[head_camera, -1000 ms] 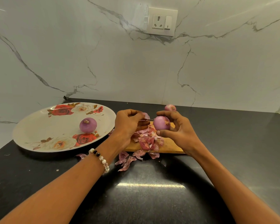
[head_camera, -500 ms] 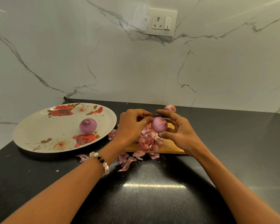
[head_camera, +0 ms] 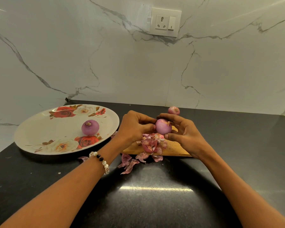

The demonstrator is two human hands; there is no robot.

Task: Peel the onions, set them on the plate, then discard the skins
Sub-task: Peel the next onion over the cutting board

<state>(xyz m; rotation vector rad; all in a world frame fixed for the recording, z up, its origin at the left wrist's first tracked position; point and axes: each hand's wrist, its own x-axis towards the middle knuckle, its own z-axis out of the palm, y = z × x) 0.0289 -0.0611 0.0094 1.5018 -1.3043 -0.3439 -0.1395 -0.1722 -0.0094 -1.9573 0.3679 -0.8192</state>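
Right hand [head_camera: 186, 134] is holding a peeled red onion [head_camera: 163, 129] above the wooden cutting board [head_camera: 174, 149], grip curled around it, thumb beneath. Left hand [head_camera: 135, 127] is touching the onion's left side, fingers curled; whether it pinches skin: cannot tell. Loose skins [head_camera: 150, 143] are lying on board and black surface [head_camera: 155, 203]. One peeled onion [head_camera: 90, 127] is sitting on the floral plate [head_camera: 39, 129]. Unpeeled onion [head_camera: 174, 110] is resting behind the hands.

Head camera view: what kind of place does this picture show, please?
Most likely a home kitchen counter. A dark stone countertop meets a marble-patterned wall with a wall socket, and a wooden cutting board holds onion skins beside a floral plate.
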